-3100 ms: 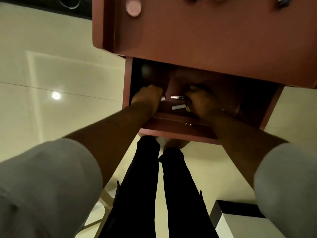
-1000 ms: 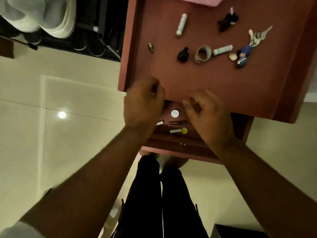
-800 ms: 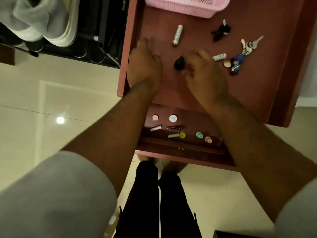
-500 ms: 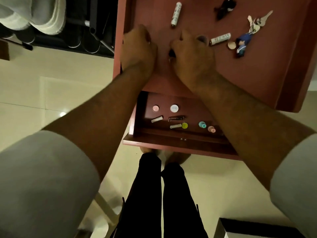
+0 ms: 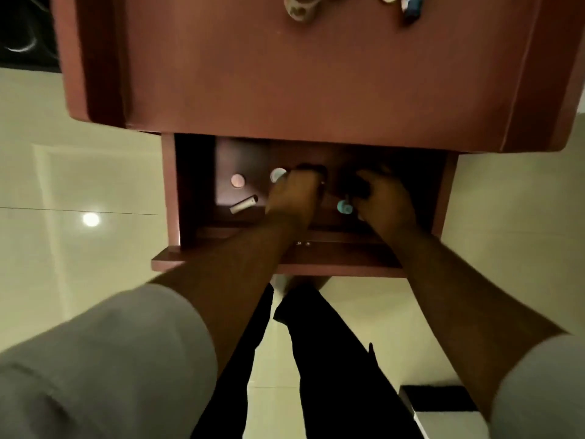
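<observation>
Hands are both inside the open drawer (image 5: 332,257), which is pulled out toward you below the red-brown table top (image 5: 285,83). Your right hand (image 5: 384,202) is clenched round a small dark object (image 5: 351,185). The object is held low over the drawer floor, right of centre, just beyond a teal round piece (image 5: 344,206). Your left hand (image 5: 294,198) is at mid-drawer with its fingers bent downward. I cannot tell whether they grasp anything, as the fingertips are in shadow. Left of that hand lie a pale disc (image 5: 276,175), partly covered by it, and a pink disc (image 5: 237,180). Nearer you, a white cylinder (image 5: 243,205) lies at a slant. On the table top at the far side, a tape roll (image 5: 300,9) and a blue item (image 5: 411,9) are cut off by the frame edge.
</observation>
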Demonstrator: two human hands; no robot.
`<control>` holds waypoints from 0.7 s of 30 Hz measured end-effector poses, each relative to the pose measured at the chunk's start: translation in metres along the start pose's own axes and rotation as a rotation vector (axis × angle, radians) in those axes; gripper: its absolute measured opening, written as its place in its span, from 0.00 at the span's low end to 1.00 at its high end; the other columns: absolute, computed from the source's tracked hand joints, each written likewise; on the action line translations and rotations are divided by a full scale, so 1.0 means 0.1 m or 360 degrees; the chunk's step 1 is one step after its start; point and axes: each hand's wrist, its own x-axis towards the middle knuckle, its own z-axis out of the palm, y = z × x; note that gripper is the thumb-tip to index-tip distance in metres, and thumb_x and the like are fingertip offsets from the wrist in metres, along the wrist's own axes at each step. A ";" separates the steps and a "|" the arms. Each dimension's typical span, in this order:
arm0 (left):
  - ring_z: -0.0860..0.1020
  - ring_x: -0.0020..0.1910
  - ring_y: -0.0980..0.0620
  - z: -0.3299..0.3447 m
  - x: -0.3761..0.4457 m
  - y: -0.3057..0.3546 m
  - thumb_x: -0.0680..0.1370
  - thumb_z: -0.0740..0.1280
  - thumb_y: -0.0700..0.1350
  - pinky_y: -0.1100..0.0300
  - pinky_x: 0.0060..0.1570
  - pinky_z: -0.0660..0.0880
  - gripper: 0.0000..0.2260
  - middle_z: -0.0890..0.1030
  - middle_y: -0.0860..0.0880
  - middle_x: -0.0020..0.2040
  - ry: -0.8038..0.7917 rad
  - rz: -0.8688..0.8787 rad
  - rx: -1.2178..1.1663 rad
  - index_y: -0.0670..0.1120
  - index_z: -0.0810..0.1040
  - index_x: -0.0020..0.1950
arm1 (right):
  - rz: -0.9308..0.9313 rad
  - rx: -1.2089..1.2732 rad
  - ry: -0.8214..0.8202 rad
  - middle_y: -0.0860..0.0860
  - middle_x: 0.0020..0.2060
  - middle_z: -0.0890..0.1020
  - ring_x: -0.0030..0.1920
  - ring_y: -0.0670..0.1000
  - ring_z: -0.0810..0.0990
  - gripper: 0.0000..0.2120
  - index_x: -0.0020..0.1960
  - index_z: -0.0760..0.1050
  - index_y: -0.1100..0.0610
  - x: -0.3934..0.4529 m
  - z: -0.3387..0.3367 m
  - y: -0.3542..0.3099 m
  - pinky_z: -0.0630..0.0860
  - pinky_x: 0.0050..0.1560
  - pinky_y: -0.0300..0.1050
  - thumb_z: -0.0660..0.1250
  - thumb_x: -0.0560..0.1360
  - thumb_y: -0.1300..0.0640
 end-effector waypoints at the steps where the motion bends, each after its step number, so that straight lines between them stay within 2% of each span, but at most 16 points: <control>1: 0.78 0.57 0.41 0.04 0.12 0.00 0.79 0.63 0.39 0.53 0.50 0.72 0.12 0.79 0.44 0.59 0.0018 0.0013 0.0065 0.45 0.77 0.61 | 0.0040 0.0045 0.0007 0.55 0.62 0.76 0.60 0.59 0.76 0.18 0.65 0.75 0.53 0.09 0.03 0.03 0.74 0.60 0.52 0.67 0.75 0.59; 3: 0.78 0.58 0.41 0.12 0.27 -0.01 0.79 0.63 0.37 0.53 0.50 0.72 0.12 0.78 0.43 0.61 0.0016 0.0008 0.0206 0.43 0.75 0.62 | 0.0081 0.0000 0.0022 0.56 0.61 0.78 0.60 0.59 0.76 0.18 0.66 0.73 0.54 0.22 0.09 0.06 0.73 0.59 0.48 0.65 0.76 0.57; 5: 0.77 0.59 0.41 0.21 0.33 -0.02 0.80 0.61 0.36 0.52 0.51 0.71 0.13 0.77 0.42 0.63 -0.0029 0.0058 0.0267 0.41 0.74 0.64 | 0.0120 -0.0077 0.0001 0.55 0.63 0.76 0.61 0.58 0.75 0.19 0.68 0.70 0.53 0.31 0.13 0.08 0.72 0.59 0.48 0.63 0.78 0.55; 7: 0.78 0.58 0.40 0.23 0.32 -0.02 0.80 0.59 0.36 0.51 0.51 0.72 0.13 0.77 0.40 0.62 -0.0041 0.0089 0.0202 0.39 0.74 0.63 | 0.0092 -0.0185 -0.0015 0.55 0.63 0.76 0.60 0.59 0.76 0.19 0.68 0.69 0.53 0.32 0.15 0.05 0.74 0.56 0.49 0.63 0.78 0.53; 9: 0.78 0.56 0.42 0.12 0.24 0.01 0.81 0.59 0.39 0.53 0.47 0.71 0.12 0.78 0.42 0.59 0.0003 0.0060 0.0078 0.42 0.76 0.62 | 0.0018 -0.0249 0.0072 0.54 0.60 0.77 0.58 0.58 0.77 0.18 0.65 0.72 0.54 0.23 0.08 -0.01 0.73 0.52 0.46 0.65 0.76 0.50; 12: 0.79 0.51 0.43 -0.20 -0.11 0.19 0.79 0.62 0.43 0.54 0.47 0.70 0.08 0.81 0.43 0.51 0.0194 0.0107 -0.0169 0.42 0.79 0.52 | -0.0093 -0.0100 0.0307 0.53 0.50 0.81 0.50 0.56 0.79 0.11 0.53 0.79 0.55 -0.08 -0.17 -0.17 0.73 0.46 0.44 0.66 0.75 0.50; 15: 0.76 0.43 0.49 -0.66 -0.53 0.47 0.76 0.63 0.45 0.55 0.42 0.71 0.07 0.80 0.46 0.41 0.0537 0.0306 -0.0365 0.44 0.75 0.41 | -0.0474 -0.0011 0.0495 0.53 0.44 0.81 0.47 0.56 0.78 0.10 0.48 0.79 0.58 -0.41 -0.52 -0.48 0.74 0.47 0.48 0.63 0.76 0.54; 17: 0.76 0.39 0.52 -1.00 -0.59 0.57 0.75 0.65 0.45 0.57 0.42 0.74 0.05 0.81 0.48 0.40 0.0757 0.0202 -0.0620 0.44 0.78 0.43 | -0.0692 -0.0030 0.0666 0.53 0.43 0.81 0.45 0.55 0.78 0.08 0.46 0.80 0.59 -0.45 -0.79 -0.73 0.72 0.47 0.48 0.63 0.76 0.56; 19: 0.77 0.39 0.55 -1.35 -0.46 0.60 0.74 0.68 0.42 0.62 0.45 0.76 0.05 0.81 0.48 0.44 0.0890 0.0007 -0.0891 0.45 0.80 0.49 | -0.0809 -0.0043 0.0781 0.55 0.43 0.81 0.44 0.57 0.77 0.06 0.47 0.80 0.61 -0.34 -1.06 -0.98 0.72 0.47 0.49 0.66 0.75 0.60; 21: 0.71 0.45 0.59 -1.66 -0.22 0.60 0.72 0.71 0.40 0.75 0.49 0.68 0.15 0.76 0.48 0.53 0.0949 -0.0022 -0.0740 0.45 0.78 0.58 | -0.0791 -0.0135 0.0792 0.56 0.49 0.80 0.47 0.59 0.77 0.10 0.53 0.80 0.61 -0.11 -1.28 -1.18 0.74 0.48 0.51 0.65 0.74 0.62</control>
